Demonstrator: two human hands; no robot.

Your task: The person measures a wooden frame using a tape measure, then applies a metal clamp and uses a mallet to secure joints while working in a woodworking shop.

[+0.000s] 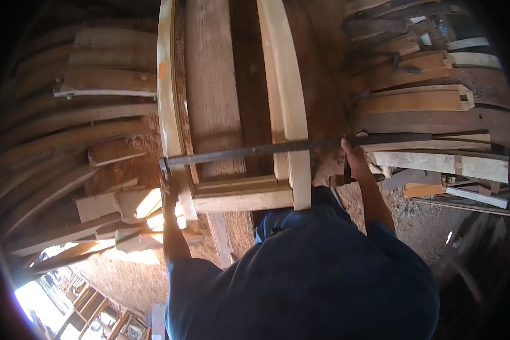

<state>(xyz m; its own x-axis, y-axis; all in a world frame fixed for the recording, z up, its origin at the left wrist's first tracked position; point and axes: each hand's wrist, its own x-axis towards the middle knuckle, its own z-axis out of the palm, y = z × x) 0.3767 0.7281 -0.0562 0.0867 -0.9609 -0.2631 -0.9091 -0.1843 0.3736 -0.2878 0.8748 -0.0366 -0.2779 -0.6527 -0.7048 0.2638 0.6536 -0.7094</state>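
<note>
A long metal bar clamp [238,153] lies crosswise over a pale wooden frame [241,202], near its closest end. My left hand [169,192] is closed at the clamp's left end, where a small jaw [164,165] sits against the outer side of the frame's left rail. Beyond the right rail, my right hand [356,162] is closed on the clamp, with the thumb up by the bar. A dark handle-like part [347,173] shows beside that hand. Part of the fingers of both hands is hidden.
A wide board [212,85] runs lengthwise beneath the frame opening. Stacked planks [113,79] line the left side. More boards and offcuts [413,102] are piled on the right, under the clamp's far right end. Sawdust covers the floor [124,266].
</note>
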